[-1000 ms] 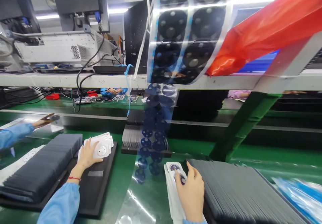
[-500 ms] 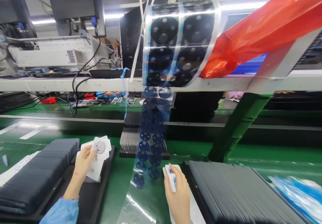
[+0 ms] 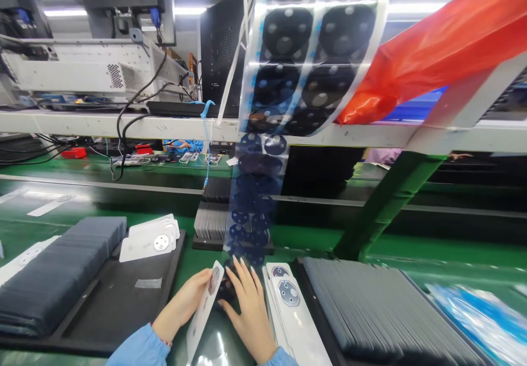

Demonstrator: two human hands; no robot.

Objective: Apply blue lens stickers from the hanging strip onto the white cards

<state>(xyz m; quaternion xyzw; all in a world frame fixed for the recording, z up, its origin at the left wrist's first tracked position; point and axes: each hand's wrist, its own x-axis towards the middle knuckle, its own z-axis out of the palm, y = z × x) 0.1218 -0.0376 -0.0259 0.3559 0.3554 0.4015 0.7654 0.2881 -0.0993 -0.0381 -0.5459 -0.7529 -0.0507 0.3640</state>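
My left hand (image 3: 187, 300) is closed on the edge of a white phone back cover (image 3: 201, 314), which has a round camera area and stands tilted nearly on edge. Just right of it, my right hand (image 3: 249, 308) has its fingers stretched over the lower part of a clear film strip (image 3: 251, 187) of dark round stickers; whether the fingertips touch it I cannot tell. The strip hangs from a sticker roll (image 3: 302, 61) above. Right of my right hand lies a pile of white phone back covers (image 3: 302, 327) with dark camera rings. More white covers (image 3: 150, 237) lie in the black tray (image 3: 123, 305) at left.
A row of dark grey sheets (image 3: 61, 272) stands in the left tray, another row (image 3: 362, 305) at right. Behind the strip is a smaller rack (image 3: 211, 223). A white shelf beam (image 3: 177, 127), a green post (image 3: 391, 207) and a red plastic bag (image 3: 432, 53) frame the bench.
My left hand has brought one cover from the left tray to the middle. My right hand has moved left off the right pile to the film strip, its fingers now spread.
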